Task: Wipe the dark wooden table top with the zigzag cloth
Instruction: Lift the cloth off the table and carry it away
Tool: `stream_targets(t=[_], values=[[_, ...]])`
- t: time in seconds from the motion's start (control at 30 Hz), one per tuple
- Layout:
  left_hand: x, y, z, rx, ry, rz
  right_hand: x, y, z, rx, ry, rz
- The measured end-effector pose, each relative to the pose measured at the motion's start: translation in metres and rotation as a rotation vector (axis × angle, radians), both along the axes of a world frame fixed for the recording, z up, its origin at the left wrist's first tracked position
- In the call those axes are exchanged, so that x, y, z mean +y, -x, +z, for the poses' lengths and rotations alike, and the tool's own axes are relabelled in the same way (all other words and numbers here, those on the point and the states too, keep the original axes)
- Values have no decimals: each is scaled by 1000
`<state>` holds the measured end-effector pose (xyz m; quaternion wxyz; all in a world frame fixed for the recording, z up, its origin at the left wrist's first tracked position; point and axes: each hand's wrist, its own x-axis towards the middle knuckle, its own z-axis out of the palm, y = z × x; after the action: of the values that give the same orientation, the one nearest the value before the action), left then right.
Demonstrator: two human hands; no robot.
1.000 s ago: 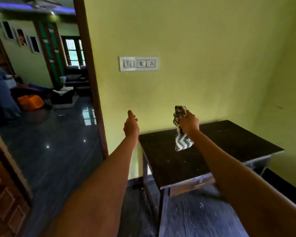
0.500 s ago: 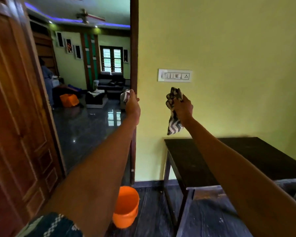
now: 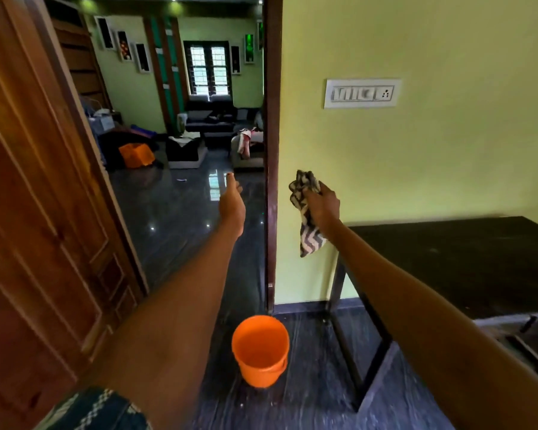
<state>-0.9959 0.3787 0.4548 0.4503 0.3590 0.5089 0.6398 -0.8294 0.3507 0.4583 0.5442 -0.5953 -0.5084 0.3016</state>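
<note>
No legible writing or brand observed; the markings on the wall switch plate [image 3: 362, 93] are too small to read. One container present: an orange bucket [image 3: 260, 350] standing upright on the dark floor [image 3: 311, 395], just off the worktop's left legs; its interior shows only orange, and contents cannot be confirmed. Right hand [image 3: 323, 209]: grip closed around the bunched cloth [image 3: 308, 231], its zigzag tail hanging below the fist, held in the air beside the worktop's far left corner and clear of its surface. Left hand [image 3: 232, 206]: extended towards the doorway, fingers loosely curled, thumb raised, holding nothing visible. Worktop [image 3: 466, 262]: dark wood, against the yellow-green wall, faint pale specks on top. An open wooden door [image 3: 41, 212] stands at left; beyond it lies a glossy-floored room with sofas and a barred window.
</note>
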Motion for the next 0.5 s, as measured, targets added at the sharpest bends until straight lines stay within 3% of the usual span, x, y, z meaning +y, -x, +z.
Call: stream_targets(t=[0.13, 0.27, 0.5], values=[[80, 31, -59, 25, 122, -32, 74, 34, -72, 13, 174, -20], [108, 40, -97, 36, 191, -64, 91, 45, -114, 78, 213, -61], [214, 41, -257, 60, 451, -138, 189, 60, -278, 146, 506, -96]])
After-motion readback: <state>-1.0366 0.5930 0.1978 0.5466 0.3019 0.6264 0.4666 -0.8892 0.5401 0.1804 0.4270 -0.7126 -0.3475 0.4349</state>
